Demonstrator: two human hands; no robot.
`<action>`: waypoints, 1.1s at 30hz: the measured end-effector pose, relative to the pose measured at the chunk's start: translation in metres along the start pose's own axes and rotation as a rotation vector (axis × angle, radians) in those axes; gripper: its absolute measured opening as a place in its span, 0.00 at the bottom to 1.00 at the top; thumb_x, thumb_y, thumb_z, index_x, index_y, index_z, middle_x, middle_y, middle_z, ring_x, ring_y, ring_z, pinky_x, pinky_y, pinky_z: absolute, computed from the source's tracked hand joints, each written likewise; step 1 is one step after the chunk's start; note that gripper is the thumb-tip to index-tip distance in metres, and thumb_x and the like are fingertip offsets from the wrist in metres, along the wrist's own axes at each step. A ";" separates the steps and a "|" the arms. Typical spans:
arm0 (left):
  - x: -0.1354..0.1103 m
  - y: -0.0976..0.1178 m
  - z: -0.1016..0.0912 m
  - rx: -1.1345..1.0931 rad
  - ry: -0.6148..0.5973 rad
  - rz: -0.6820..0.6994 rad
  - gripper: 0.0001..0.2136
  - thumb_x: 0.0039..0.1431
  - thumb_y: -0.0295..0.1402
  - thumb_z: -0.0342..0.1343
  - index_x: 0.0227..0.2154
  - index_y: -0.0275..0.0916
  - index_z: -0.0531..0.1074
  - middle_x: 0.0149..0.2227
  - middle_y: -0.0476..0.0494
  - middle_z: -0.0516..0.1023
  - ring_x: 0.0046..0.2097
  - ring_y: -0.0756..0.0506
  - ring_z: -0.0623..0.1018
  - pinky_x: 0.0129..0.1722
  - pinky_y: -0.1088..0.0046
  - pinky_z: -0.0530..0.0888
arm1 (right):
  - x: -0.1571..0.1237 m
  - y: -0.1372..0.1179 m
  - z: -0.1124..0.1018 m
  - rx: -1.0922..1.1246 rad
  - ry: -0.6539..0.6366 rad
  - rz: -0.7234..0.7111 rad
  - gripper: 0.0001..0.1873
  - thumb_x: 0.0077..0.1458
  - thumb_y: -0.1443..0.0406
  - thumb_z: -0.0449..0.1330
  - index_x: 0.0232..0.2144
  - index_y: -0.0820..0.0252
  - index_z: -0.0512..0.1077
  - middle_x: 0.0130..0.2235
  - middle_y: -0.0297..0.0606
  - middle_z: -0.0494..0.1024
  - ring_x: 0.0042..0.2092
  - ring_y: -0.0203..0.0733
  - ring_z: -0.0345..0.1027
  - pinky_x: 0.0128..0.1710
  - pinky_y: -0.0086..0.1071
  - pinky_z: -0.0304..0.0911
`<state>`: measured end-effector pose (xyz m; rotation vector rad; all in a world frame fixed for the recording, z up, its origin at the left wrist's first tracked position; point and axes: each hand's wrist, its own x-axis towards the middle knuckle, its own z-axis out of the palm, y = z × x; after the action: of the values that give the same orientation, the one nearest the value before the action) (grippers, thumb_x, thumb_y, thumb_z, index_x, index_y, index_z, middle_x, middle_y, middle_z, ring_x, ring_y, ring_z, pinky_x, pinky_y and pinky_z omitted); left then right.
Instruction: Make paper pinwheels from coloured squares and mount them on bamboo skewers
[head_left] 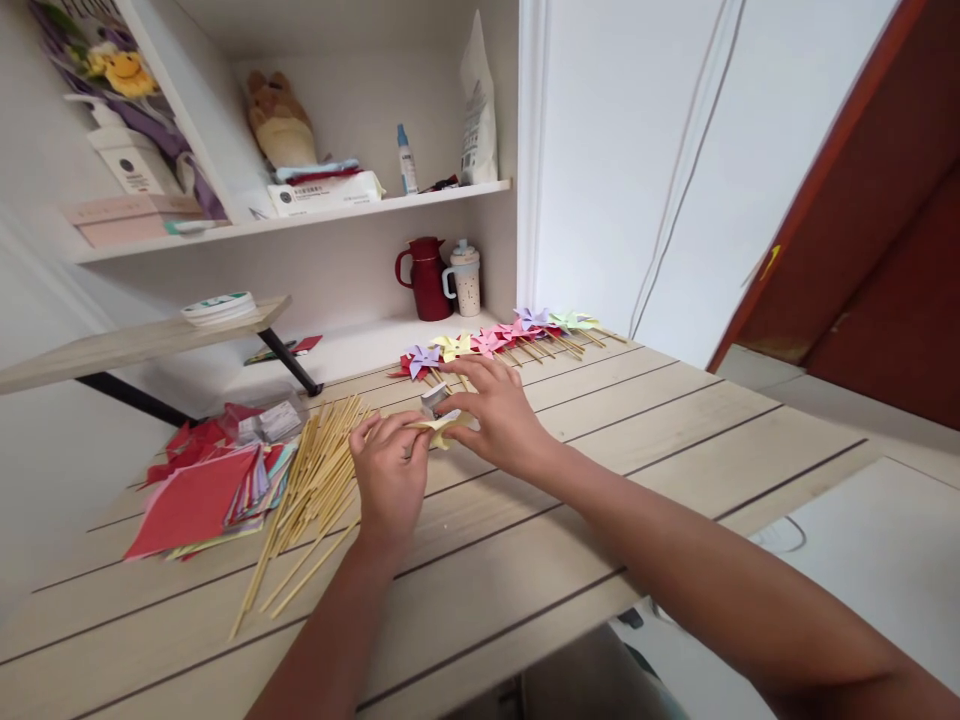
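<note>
My left hand and my right hand meet over the wooden table, both pinched on a small pale yellow folded paper piece. A small silvery object sits just behind it, by my right fingers. A pile of thin wooden sticks lies directly left of my left hand. Behind my right hand a row of finished paper pinwheels on sticks runs to the back right.
A stack of coloured paper squares, red on top, lies at the left. A red jug and a cup stand at the back. Shelves above hold bottles, boxes and a plush toy. A small raised shelf juts over the left.
</note>
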<state>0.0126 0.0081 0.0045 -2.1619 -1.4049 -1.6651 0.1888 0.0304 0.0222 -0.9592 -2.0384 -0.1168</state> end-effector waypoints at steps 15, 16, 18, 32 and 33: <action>-0.001 0.004 0.002 -0.022 0.010 -0.024 0.09 0.59 0.32 0.58 0.25 0.47 0.79 0.35 0.47 0.85 0.41 0.40 0.80 0.58 0.55 0.61 | 0.001 -0.001 0.005 0.234 0.024 0.041 0.07 0.51 0.72 0.66 0.27 0.54 0.78 0.47 0.36 0.84 0.54 0.51 0.69 0.58 0.51 0.57; -0.002 0.004 0.003 -0.026 0.008 -0.019 0.08 0.59 0.32 0.58 0.25 0.46 0.79 0.35 0.47 0.84 0.41 0.41 0.80 0.58 0.55 0.61 | 0.001 -0.002 0.005 0.250 0.021 0.048 0.08 0.50 0.73 0.66 0.27 0.54 0.77 0.46 0.36 0.84 0.54 0.51 0.69 0.58 0.51 0.58; -0.002 0.003 0.003 -0.033 0.002 -0.015 0.08 0.59 0.32 0.58 0.26 0.46 0.79 0.35 0.47 0.84 0.41 0.41 0.80 0.58 0.55 0.61 | 0.002 -0.003 0.004 0.283 0.022 0.068 0.08 0.48 0.74 0.66 0.26 0.55 0.76 0.45 0.36 0.84 0.52 0.51 0.70 0.57 0.51 0.59; 0.002 0.002 -0.002 -0.409 0.145 -0.492 0.29 0.58 0.49 0.62 0.61 0.46 0.69 0.56 0.37 0.75 0.57 0.39 0.73 0.57 0.60 0.67 | 0.010 0.000 -0.007 0.944 0.026 0.673 0.09 0.43 0.61 0.66 0.22 0.59 0.71 0.27 0.33 0.77 0.30 0.39 0.68 0.32 0.33 0.62; 0.002 0.001 -0.001 -0.507 0.129 -0.586 0.29 0.57 0.52 0.62 0.59 0.44 0.72 0.55 0.37 0.76 0.57 0.39 0.73 0.57 0.61 0.68 | 0.010 0.001 -0.006 1.006 0.043 0.718 0.10 0.42 0.60 0.67 0.22 0.59 0.71 0.25 0.33 0.75 0.28 0.38 0.66 0.30 0.32 0.60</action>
<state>0.0122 0.0079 0.0066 -1.8895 -1.8610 -2.5525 0.1897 0.0347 0.0334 -0.9063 -1.2937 1.1384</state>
